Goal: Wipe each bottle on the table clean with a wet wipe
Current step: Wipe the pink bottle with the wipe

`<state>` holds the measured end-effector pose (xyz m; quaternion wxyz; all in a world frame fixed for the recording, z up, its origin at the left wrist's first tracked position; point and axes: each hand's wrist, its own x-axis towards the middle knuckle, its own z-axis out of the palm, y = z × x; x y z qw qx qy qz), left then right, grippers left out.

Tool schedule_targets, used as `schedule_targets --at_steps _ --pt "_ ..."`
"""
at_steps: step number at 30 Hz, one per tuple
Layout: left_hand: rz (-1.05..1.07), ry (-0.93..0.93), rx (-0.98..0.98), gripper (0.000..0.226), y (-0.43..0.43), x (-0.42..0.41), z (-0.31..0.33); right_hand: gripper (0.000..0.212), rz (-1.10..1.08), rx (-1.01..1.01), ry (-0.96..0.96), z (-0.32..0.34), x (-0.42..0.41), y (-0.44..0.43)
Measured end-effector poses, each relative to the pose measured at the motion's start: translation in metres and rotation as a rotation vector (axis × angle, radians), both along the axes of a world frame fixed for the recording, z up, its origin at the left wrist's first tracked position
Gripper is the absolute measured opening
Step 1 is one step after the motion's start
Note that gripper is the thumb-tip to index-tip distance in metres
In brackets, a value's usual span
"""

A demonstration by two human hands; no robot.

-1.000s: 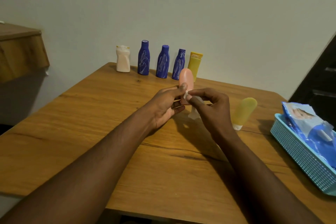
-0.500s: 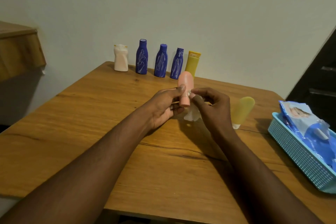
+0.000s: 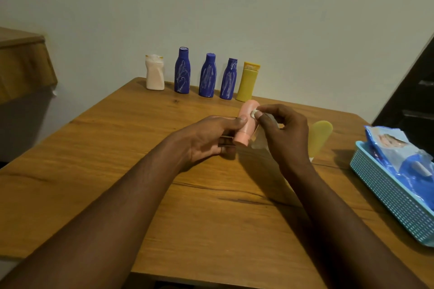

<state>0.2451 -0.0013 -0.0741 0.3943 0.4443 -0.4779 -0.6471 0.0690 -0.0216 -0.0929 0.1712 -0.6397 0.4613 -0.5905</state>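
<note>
Fingers of the left hand point(image 3: 211, 138) curl round the small pink plastic bottle point(image 3: 247, 124) at frame centre, cap downward, likely steadying it so the right hand point(image 3: 284, 134) can rub its pinched white wet wipe point(image 3: 254, 113) along the side.

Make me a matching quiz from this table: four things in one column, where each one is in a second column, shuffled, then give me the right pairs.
Things
1. pink bottle
2. wet wipe pack
3. white bottle
4. pale yellow tube

Places
A. in the teal basket
B. left end of the back row
C. gripped in the left hand
D. partly hidden behind the right hand, which pinches a wipe

Pairs: 1-C, 2-A, 3-B, 4-D
</note>
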Motion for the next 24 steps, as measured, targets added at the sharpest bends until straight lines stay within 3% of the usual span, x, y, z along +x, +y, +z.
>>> schedule_targets --at_steps 6,14,20,24 --pt "-0.02 -0.06 0.001 0.035 0.001 0.004 0.001 0.011 0.008 0.021 -0.043 0.0 -0.001 0.0" --pt "0.068 0.03 0.018 0.033 -0.006 0.01 -0.006 0.012 0.185 0.127 0.131 -0.001 0.006 0.005" --pt "-0.065 -0.139 -0.023 0.033 -0.006 0.011 -0.006 0.011 0.057 0.036 0.09 0.002 0.0 0.003" --pt "-0.105 -0.154 -0.006 0.032 -0.004 0.013 -0.003 0.011 -0.017 -0.024 0.047 0.003 -0.003 0.001"
